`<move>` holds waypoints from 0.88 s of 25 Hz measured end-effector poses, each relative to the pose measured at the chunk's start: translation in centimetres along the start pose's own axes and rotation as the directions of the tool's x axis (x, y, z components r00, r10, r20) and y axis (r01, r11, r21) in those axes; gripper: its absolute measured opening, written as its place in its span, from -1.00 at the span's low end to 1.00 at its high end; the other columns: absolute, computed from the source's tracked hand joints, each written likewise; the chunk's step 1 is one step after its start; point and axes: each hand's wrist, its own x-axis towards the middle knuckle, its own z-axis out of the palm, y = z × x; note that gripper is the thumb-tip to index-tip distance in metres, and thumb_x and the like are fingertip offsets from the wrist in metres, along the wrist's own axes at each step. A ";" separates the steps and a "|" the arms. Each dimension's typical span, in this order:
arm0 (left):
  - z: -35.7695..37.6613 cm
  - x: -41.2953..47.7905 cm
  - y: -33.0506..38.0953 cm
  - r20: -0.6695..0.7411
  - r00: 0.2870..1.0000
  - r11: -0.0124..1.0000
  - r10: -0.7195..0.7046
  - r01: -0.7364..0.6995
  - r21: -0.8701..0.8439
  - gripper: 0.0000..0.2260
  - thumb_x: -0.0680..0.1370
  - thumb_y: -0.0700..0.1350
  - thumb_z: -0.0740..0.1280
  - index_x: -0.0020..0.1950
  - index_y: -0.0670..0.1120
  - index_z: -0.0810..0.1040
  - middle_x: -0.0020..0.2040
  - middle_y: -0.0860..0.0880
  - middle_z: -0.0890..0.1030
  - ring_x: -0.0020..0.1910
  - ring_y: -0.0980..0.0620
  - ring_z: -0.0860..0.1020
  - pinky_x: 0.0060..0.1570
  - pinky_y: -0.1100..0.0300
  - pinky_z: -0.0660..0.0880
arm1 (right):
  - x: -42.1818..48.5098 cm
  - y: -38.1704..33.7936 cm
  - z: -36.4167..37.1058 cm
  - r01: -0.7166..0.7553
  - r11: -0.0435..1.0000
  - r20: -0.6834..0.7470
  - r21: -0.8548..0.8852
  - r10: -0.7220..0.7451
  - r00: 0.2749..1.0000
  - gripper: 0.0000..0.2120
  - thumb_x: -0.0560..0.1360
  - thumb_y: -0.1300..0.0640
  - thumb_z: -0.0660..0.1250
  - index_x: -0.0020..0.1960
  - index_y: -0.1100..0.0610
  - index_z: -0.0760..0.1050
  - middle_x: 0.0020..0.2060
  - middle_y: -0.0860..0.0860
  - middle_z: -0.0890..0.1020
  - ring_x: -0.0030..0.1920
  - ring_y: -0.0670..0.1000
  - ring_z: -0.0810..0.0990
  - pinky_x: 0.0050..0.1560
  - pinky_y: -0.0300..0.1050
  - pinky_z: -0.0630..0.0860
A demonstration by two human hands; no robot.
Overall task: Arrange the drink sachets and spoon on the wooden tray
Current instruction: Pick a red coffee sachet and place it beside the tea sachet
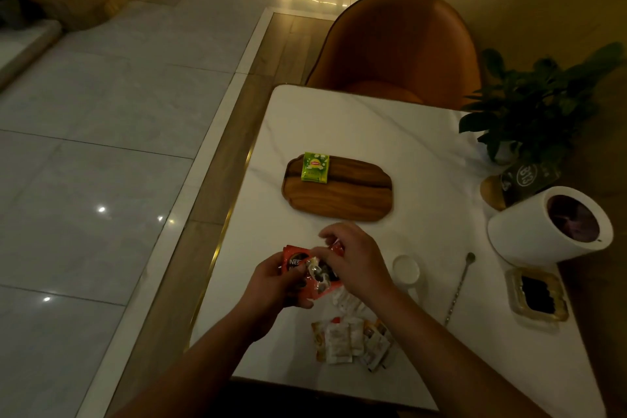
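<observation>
We're sorting red coffee sachets [305, 273] w/ both hands.
Left hand [271, 285] & right hand [353, 261] fingers pinching them; loose pinch could be dropping some short of the wooden tray [339, 195].

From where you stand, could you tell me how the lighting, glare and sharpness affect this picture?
Head view: dim, warm light overall; small bright glare spots on the floor tiles; the green sachet on the wooden tray reads clearly, while the red sachets between left hand and right hand look slightly blurred; wide-angle bending shows at the table edges.
</observation>
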 end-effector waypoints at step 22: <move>0.7 -0.4 -0.1 0.078 0.997 1.000 -0.014 0.015 -0.014 -0.71 0.64 0.01 0.28 0.26 -0.12 0.58 0.08 -0.21 0.72 -0.01 -0.28 0.71 -0.13 -0.03 0.66 | -2.3 -0.4 1.1 -0.081 0.993 0.020 -0.081 0.083 0.996 -0.84 0.45 0.09 0.46 0.02 0.00 0.57 -0.08 -0.09 0.53 -0.17 -0.09 0.53 -0.18 -0.34 0.46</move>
